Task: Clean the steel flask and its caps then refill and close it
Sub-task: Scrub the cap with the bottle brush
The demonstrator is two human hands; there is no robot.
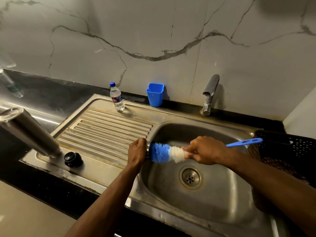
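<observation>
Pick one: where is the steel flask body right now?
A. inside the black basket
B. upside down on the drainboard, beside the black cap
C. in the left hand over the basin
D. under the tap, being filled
B. The steel flask stands mouth-down on the drainboard next to the black cap, untouched; the left hand grips only a small steel cap while the right hand works the brush into it.

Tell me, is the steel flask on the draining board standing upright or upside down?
Upside down. The steel flask rests mouth-down on the draining board, its flat base uppermost, with the black cap lying beside it.
</observation>
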